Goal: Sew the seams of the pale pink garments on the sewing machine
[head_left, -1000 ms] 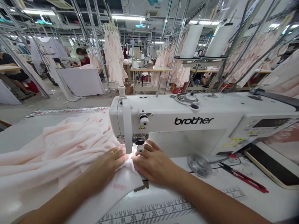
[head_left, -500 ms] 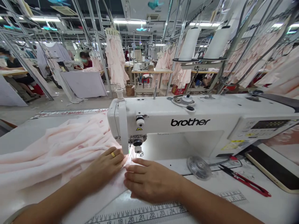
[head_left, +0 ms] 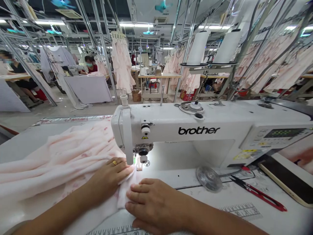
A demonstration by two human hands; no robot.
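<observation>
My left hand [head_left: 110, 178], with a gold ring, lies flat with fingers stretched on pale pink fabric [head_left: 61, 163], its fingertips close to the presser foot [head_left: 139, 166] of a white Brother sewing machine [head_left: 195, 130]. My right hand [head_left: 154, 204] rests flat on the fabric's near edge, in front of the needle, fingers together and pointing left. The fabric spreads in folds to the left across the white table [head_left: 220, 202]. Neither hand grips anything; both press down on the cloth.
Red-handled thread snips [head_left: 256, 192] and a clear bobbin disc [head_left: 209, 179] lie right of the needle. A phone or tablet [head_left: 286, 178] sits at the far right. A ruler strip [head_left: 242, 212] runs along the table's front. People work at stations behind, among hanging pink garments.
Both hands have slid back toward me with the fabric edge; the right hand moved away from the presser foot. The camera has tilted slightly up.
</observation>
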